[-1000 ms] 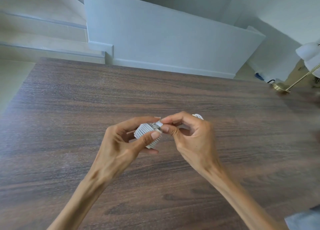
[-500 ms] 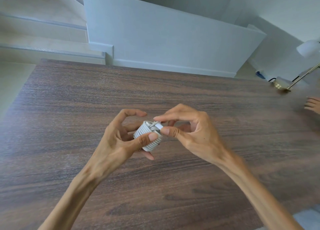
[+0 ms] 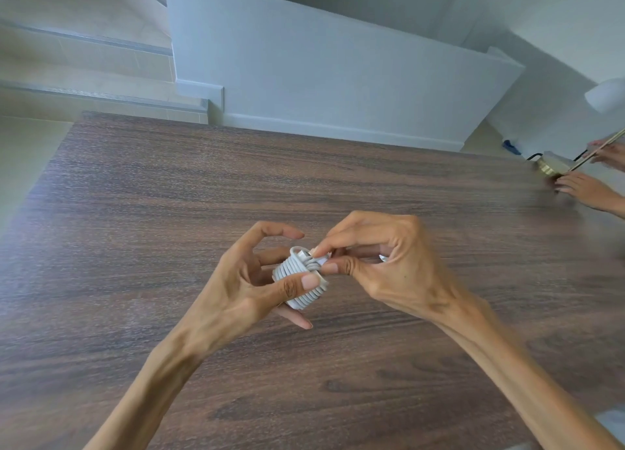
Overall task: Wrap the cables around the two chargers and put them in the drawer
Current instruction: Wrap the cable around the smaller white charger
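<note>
White cable lies coiled tight round a charger (image 3: 299,282), held above the wooden worktop (image 3: 169,192) in the left hand (image 3: 243,290); right-hand fingers (image 3: 324,246) pinch the loose plug end. Tucking it under a coil looks next; the drawer is unseen.

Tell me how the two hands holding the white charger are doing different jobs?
The left hand cradles the cable-wrapped charger, thumb pressed across the coils; the right hand only pinches the cable end at the top. The left hand's index finger lifts clear, while the right hand's fingers curl in tight. Both hover above the wooden table, touching the same bundle.
</note>
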